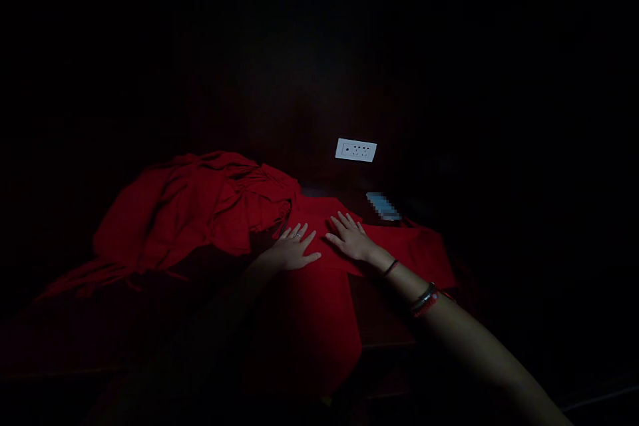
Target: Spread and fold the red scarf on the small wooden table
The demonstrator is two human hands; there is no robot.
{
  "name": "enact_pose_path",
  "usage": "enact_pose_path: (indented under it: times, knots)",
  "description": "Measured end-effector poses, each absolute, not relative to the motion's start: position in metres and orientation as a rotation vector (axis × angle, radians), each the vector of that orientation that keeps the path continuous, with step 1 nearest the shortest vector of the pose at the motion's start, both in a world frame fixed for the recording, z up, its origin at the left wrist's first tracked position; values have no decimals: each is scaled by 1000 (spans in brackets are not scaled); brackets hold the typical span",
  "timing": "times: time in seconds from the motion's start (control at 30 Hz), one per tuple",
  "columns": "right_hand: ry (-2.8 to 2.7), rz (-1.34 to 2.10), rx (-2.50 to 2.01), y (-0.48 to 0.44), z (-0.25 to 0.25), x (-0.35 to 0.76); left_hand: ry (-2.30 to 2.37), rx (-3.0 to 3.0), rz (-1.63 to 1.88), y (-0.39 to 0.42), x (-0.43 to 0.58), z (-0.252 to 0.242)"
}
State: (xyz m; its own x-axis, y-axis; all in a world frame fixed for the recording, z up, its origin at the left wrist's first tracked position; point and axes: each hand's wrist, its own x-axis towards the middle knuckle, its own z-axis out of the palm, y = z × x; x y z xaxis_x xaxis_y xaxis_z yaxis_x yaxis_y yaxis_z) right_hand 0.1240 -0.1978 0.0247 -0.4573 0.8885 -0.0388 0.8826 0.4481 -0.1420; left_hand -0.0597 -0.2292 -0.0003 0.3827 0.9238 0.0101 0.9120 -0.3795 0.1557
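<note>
A red cloth (pixel 319 319) lies spread on a dark surface, its near end hanging over the front edge. My left hand (pixel 294 249) rests flat on it, fingers spread, with a ring on one finger. To the right, my right hand (pixel 352 239) also lies palm down on the cloth with its fingers apart. Bands circle the right wrist and forearm. Neither hand grips anything. A part of red fabric (pixel 422 249) stretches out to the right beyond my right hand; whether it is the same piece I cannot tell.
A heap of red cloths (pixel 184 206) with thin strips or ties sits at the left. Behind my right hand lies a flat, blurred pale-blue object (pixel 383 206). A white wall socket (pixel 356 150) is at the back. The surroundings are very dark.
</note>
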Motion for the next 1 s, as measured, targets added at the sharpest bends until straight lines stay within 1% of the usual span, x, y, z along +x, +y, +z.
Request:
enact_pose_path:
  times: [0.07,0.23,0.5,0.57,0.7,0.8,0.87,1.0]
  knots:
    - [-2659,204,-1555,-192,20,117,1679,2486,136,-227,-63,-2]
    - [-2660,278,-1604,-185,1,119,1931,2250,78,-221,-77,-2]
    - [-2572,260,-1645,-187,0,123,1981,2182,19,-221,-76,1]
    - [-2561,265,-1653,-191,2,124,2004,2217,70,-224,-76,2]
    - [-2460,196,-1683,-201,10,136,2145,2289,341,-229,-78,10]
    - [-2471,265,-1722,-208,14,146,2284,2064,419,-227,-80,18]
    - [-2505,326,-1749,-211,16,149,2235,1849,413,-223,-84,19]
    - [-2512,318,-1767,-216,16,145,1941,1597,617,-209,-90,18]
